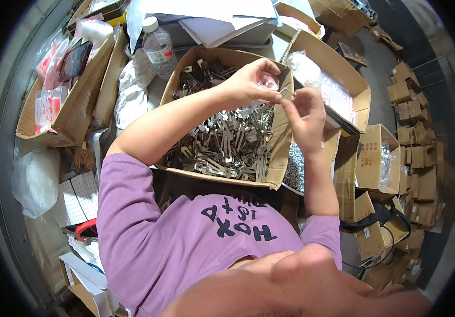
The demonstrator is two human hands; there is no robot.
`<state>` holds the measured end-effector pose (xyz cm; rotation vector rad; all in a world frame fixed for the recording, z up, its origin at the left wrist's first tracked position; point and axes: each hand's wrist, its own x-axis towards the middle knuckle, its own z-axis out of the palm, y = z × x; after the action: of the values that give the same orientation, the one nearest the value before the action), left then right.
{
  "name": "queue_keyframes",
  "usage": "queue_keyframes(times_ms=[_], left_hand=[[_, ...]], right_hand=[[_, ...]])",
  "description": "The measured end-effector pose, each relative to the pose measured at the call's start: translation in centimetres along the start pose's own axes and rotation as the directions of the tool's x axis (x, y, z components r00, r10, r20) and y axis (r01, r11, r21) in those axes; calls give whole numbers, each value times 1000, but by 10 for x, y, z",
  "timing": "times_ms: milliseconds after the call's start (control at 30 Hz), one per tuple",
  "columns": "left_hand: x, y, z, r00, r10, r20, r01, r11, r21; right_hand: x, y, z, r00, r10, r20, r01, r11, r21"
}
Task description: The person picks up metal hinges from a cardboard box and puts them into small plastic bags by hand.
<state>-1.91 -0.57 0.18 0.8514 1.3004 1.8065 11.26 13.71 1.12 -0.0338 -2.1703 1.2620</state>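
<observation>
Floor (pixel 381 95) partly hidden; clear plastic (pixel 267 81) at hands (pixel 251 83) (pixel 307 120), partly covered.

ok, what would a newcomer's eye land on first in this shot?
Probably the open brown cardboard box at the centre, heaped with flat, silvery and dark metal pieces. Next, the bare left hand over the box's right side, curled around a crumpled piece of clear plastic, with the bare right hand close beside it. Then the purple fabric shirt with bold black lettering, filling the lower middle.

Grey floor (pixel 379 79) beside cardboard boxes (pixel 426 182).
</observation>
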Motion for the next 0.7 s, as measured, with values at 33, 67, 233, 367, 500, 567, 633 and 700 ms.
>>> queue_keyframes(times_ms=[33,67,233,367,500,567,633,700], left_hand=[[0,0,1,999,-39,-13,37,989,-140],[-2,1,3,999,-34,-8,33,990,-136],[-3,-7,12,991,-67,-112,22,930,-367],[-7,5,18,983,-98,-152,21,895,-446],[-3,1,12,998,-46,-54,40,994,-100],[-2,-8,9,1000,8,16,-12,963,270],[-1,-15,8,997,-49,52,22,901,433],[-5,-10,15,994,57,95,-102,816,569]], right_hand=[[1,1,0,982,-186,20,187,979,-77],[-2,-6,2,972,-235,22,235,960,-150],[-3,-11,10,871,-464,160,490,802,-342],[-1,-9,8,844,-535,42,513,781,-356],[4,-3,-12,920,-348,-182,302,924,-235],[2,-7,-18,963,-140,-232,160,985,70],[2,-13,-25,995,-48,-86,64,979,195],[0,-19,-27,991,90,98,-111,963,246]])
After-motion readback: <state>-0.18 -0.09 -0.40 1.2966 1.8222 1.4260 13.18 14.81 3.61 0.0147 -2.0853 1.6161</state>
